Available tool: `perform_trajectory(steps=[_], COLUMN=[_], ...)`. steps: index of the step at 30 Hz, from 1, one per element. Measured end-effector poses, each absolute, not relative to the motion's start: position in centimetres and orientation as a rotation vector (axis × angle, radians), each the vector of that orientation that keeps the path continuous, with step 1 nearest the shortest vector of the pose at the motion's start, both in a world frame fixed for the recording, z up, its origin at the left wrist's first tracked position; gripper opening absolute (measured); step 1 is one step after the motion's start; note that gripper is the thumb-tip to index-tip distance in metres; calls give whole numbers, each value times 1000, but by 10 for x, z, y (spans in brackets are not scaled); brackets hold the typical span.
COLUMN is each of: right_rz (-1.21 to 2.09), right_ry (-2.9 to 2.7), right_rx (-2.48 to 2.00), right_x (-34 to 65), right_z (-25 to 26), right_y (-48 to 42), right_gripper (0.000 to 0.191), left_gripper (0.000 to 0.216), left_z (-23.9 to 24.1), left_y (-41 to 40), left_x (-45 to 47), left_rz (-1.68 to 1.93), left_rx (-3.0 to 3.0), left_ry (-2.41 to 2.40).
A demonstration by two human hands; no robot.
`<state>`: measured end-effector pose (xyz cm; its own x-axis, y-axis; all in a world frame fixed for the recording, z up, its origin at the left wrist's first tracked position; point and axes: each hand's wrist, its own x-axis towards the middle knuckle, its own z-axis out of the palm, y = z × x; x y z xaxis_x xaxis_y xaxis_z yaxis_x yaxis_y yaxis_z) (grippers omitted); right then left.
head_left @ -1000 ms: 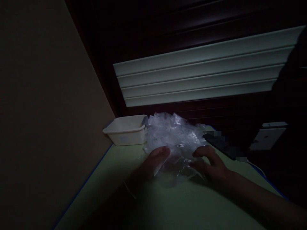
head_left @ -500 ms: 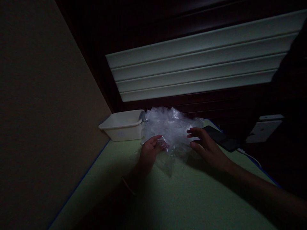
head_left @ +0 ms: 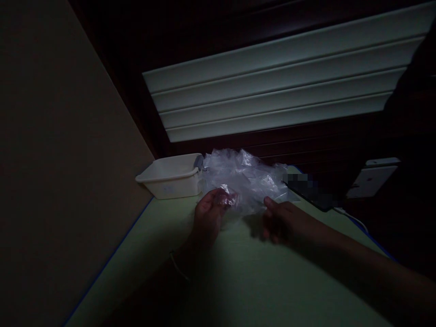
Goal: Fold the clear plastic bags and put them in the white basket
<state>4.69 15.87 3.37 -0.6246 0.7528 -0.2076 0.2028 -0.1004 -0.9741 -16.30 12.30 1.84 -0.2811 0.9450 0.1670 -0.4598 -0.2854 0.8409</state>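
My left hand (head_left: 208, 215) pinches a clear plastic bag (head_left: 227, 200) between thumb and fingers, low in front of the pile. To its right, my right hand (head_left: 284, 221) is closed, thumb on top and fingers curled under, slightly smeared by motion. Thin clear film seems to run from the left fingers to the right thumb, though its edge is hard to make out in the dim light. Just behind both hands lies a heap of crumpled clear plastic bags (head_left: 245, 170) on the pale green tabletop (head_left: 245, 272).
A white plastic bin (head_left: 175, 188) with a grey handle stands left of the heap, near the wall (head_left: 68, 159). On the right lie a dark phone-like device (head_left: 311, 193), partly blurred out, and a white cable (head_left: 352, 217). A louvred panel (head_left: 272, 86) rises behind.
My right hand has come down and its spread fingers have closed. The bag in my left hand no longer hangs down over the tabletop. The view has shifted slightly.
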Motion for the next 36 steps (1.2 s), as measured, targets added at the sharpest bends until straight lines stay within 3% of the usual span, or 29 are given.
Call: perform_trajectory(steps=[3, 5, 9, 14, 19, 28, 36], right_rz=[2022, 2096, 1973, 1803, 1899, 1661, 1964], right_ry=[-1724, -1579, -1256, -1309, -1411, -1773, -2377], right_rx=[-913, -788, -717, -822, -848, -1095, -1104], right_x=[41, 37, 30, 32, 39, 50, 65], right_z=[26, 22, 20, 22, 19, 13, 31], right_y=[154, 151, 150, 155, 163, 180, 179], right_gripper=[74, 64, 30, 22, 10, 17, 24], left_gripper=[27, 24, 28, 36, 43, 27, 13], left_z=[16, 14, 11, 9, 6, 12, 28], left_y=[122, 121, 120, 124, 129, 126, 122], left_x=[-161, -160, -156, -156, -171, -194, -223], left_rz=[1739, 1711, 1650, 1562, 1408, 1022, 609], left_rx=[853, 876, 874, 874, 949, 1195, 1493], left_ry=[860, 860, 900, 1095, 1283, 1431, 1572])
